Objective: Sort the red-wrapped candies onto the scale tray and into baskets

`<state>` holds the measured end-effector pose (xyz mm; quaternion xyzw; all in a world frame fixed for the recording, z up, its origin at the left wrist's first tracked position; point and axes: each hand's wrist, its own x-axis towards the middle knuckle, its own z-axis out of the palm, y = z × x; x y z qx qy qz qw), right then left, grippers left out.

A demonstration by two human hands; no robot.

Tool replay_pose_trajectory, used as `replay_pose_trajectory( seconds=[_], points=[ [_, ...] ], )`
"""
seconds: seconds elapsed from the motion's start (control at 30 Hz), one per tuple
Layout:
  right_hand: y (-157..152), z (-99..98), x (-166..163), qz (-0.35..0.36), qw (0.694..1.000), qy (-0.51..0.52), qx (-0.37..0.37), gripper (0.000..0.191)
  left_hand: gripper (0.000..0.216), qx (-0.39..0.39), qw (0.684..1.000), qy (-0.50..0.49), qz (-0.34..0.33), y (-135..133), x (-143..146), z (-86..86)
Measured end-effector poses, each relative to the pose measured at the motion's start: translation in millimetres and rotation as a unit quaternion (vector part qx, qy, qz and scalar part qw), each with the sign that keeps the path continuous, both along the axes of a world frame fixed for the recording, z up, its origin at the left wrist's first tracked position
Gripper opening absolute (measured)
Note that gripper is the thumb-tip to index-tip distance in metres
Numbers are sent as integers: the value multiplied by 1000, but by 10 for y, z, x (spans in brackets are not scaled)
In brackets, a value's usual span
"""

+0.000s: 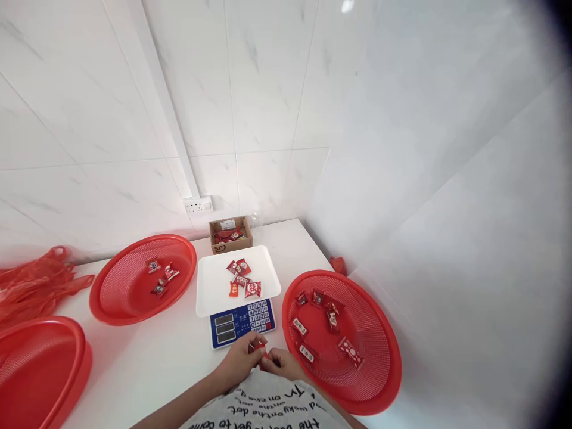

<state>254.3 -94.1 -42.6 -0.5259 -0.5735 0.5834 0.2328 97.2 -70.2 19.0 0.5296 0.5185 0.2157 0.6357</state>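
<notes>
Close to my body, in front of the scale, both hands hold a small red wrapped packet (263, 354), mostly hidden by my fingers. My left hand (241, 356) is closed on its left side, my right hand (286, 362) on its right. Just beyond them stands a digital scale (243, 322) with a blue keypad and a white tray (212, 286). Several red-wrapped packets (242, 280) lie on that tray. On the right, beside my right forearm, a red mesh basket (384, 339) holds several more wrapped packets.
A second red basket (107, 292) with several packets stands left of the scale; another red basket (75, 339) is at the lower left. Behind the scale sits a cardboard box (232, 243) of packets. Red mesh bags (36, 283) lie far left. Walls bound the table (147, 351) behind and right.
</notes>
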Motion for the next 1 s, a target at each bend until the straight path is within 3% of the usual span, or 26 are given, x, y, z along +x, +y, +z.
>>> replay_pose_trajectory(
  seconds=[0.13, 0.27, 0.4, 0.47, 0.63, 0.83, 1.0],
  points=[
    [8, 20, 64, -5, 1000, 2, 0, 59, 21, 18, 1000, 18, 0, 3, 73, 26],
    [52, 147, 59, -33, 999, -4, -2, 59, 23, 129, 986, 104, -14, 147, -13, 83],
    [102, 331, 62, -90, 996, -8, 5, 57, 35, 299, 922, 228, -92, 486, -148, 116],
    [115, 408, 59, -110, 994, 1, 8, 57, 44, 342, 881, 291, -147, 674, -183, 105],
    [89, 415, -17, -130, 991, 5, -11, 59, 55, 331, 825, 382, -250, 941, -216, -15],
    [10, 232, -153, -161, 986, 16, -28, 60, 55, 365, 810, 390, -241, 849, -402, -228],
    [41, 285, -103, -154, 988, 5, -32, 62, 54, 364, 812, 398, -224, 912, -482, -276]
  ],
)
